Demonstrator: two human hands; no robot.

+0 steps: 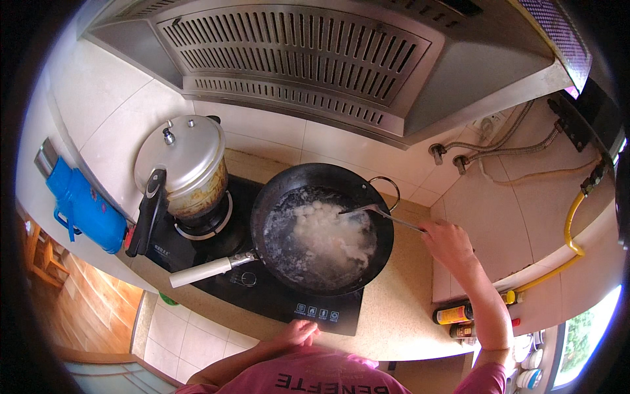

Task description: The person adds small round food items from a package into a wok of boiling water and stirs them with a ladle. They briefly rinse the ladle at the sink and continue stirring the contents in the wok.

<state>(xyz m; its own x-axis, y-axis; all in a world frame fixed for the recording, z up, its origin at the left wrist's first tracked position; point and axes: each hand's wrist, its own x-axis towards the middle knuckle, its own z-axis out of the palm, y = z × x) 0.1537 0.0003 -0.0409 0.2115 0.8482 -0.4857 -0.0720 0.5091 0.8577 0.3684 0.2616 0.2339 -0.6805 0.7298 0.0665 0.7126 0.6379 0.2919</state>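
Observation:
My right hand point(447, 242) is closed around the handle of a metal cooking utensil point(401, 221), likely a spoon or ladle. Its head dips into whitish, foamy liquid point(325, 256) inside a black wok point(266, 236), and pale lumps show in the middle of the liquid. Steam partly blurs them. The wok sits on the right side of a black glass gas cooktop point(275, 308), its pale handle pointing toward the lower left. At the cooktop's front edge rests my left hand point(298, 332), with fingers bent and no object visible in it; its underside is hidden.
A pressure cooker point(182, 157) with a black handle stands on the left burner. Left of it is a blue thermos flask point(88, 207). Overhead hangs a metal range hood point(295, 54). Bottles point(453, 315) stand at the right, below a yellow gas hose point(546, 273).

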